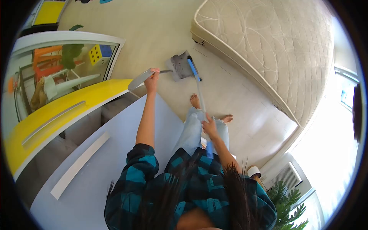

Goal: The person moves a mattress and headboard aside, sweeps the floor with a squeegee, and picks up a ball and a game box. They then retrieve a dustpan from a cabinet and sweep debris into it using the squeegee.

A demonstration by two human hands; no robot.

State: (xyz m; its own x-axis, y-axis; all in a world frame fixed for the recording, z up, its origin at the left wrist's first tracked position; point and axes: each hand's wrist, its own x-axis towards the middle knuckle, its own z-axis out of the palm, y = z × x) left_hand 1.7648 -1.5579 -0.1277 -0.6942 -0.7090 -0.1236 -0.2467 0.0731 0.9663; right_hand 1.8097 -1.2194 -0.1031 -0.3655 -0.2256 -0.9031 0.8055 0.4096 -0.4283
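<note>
My left hand is closed round the handle of a grey dustpan, whose pan lies on the floor ahead of me. My right hand grips the pale stick of a broom. The broom's blue head rests at the right side of the pan. Dark bits show inside the dustpan. A white, curved piece is beside my left hand; what it belongs to is unclear.
A large beige mattress lies at the upper right. On the left are a yellow drawer pulled open, a white-blue panel with a handle and a glass-topped cabinet. A green plant stands at the lower right.
</note>
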